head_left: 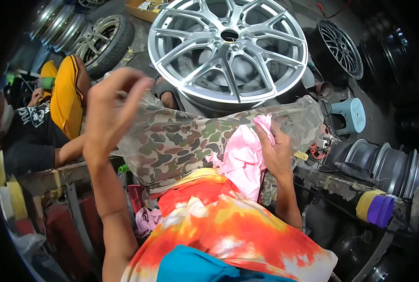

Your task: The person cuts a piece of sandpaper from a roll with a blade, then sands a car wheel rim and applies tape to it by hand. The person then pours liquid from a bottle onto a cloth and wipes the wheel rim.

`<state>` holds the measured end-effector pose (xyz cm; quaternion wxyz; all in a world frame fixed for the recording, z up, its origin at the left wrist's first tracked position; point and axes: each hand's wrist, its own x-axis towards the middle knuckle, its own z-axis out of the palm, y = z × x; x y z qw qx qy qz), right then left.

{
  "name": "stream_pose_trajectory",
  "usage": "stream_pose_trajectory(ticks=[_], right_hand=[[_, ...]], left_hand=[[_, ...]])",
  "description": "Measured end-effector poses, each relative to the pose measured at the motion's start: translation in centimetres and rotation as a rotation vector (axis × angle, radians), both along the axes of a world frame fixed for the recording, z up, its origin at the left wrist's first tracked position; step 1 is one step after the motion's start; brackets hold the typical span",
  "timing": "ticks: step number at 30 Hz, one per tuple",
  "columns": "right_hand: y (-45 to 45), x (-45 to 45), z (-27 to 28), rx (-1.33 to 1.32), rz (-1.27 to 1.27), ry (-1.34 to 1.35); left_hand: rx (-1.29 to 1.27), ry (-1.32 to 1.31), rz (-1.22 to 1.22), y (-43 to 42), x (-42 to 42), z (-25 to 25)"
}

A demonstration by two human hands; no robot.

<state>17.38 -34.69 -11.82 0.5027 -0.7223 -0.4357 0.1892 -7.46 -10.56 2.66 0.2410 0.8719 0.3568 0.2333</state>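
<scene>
My right hand (pixel 276 146) grips a pink cloth (pixel 243 152), which hangs crumpled over my lap. A corner of the cloth sticks up between thumb and fingers. My left hand (pixel 114 105) is raised above my left knee, slightly blurred, with its fingers loosely bent and nothing visible in them. In front of my knees lies a silver multi-spoke car wheel rim (pixel 228 51), face up, with pale smears inside. Camouflage trousers (pixel 171 141) cover my legs.
A person in yellow shorts (pixel 67 105) sits to the left, near a wheel with a tyre (pixel 103 44). On the right are a dark rim (pixel 339 49), a blue stool (pixel 349 116), stacked rims (pixel 383 162) and tape rolls (pixel 375 207). Another pink cloth (pixel 148 221) lies by my left side.
</scene>
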Motion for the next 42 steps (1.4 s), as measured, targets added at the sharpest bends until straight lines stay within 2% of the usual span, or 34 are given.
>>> stream_pose_trajectory(ticks=[4,6,9,12,14,19,26,29,31,34,42], right_hand=[[0.8,0.5,0.5,-0.157,0.023,-0.011],[0.9,0.8,0.0,-0.139,-0.04,0.13],[1.3,1.8,-0.4,-0.121,-0.059,0.135],[1.6,2.7,-0.8,-0.176,-0.016,0.076],[2.0,3.1,-1.1,-0.261,0.062,0.01],[2.6,3.7,-2.4,-0.187,0.18,-0.19],[2.7,3.6,-2.8,-0.283,0.275,-0.326],[3.0,3.3,-2.7,-0.274,0.265,-0.33],[3.4,3.1,-2.7,-0.274,0.246,-0.331],[3.8,3.3,-2.7,-0.279,0.229,-0.335],[5.3,3.7,-2.7,-0.304,0.271,-0.348]], left_hand=[[-0.03,0.297,-0.597,-0.2,6.4,-4.4],[-0.182,0.376,-0.777,-1.8,8.6,-6.8],[-0.359,0.514,-0.905,-3.2,10.4,-10.1],[-0.301,0.598,-0.907,-4.4,10.5,-11.6],[-0.352,0.593,-0.932,-4.8,10.6,-12.0],[-0.29,0.656,-1.058,-6.9,11.6,-12.3],[-0.29,0.666,-1.007,-6.7,11.6,-12.1],[-0.272,0.688,-1.018,-6.8,11.4,-12.4],[-0.25,0.541,-0.956,-7.2,11.1,-12.8],[-0.248,0.646,-0.994,-7.0,11.3,-12.4],[-0.262,0.624,-1.011,-7.0,11.1,-12.0]])
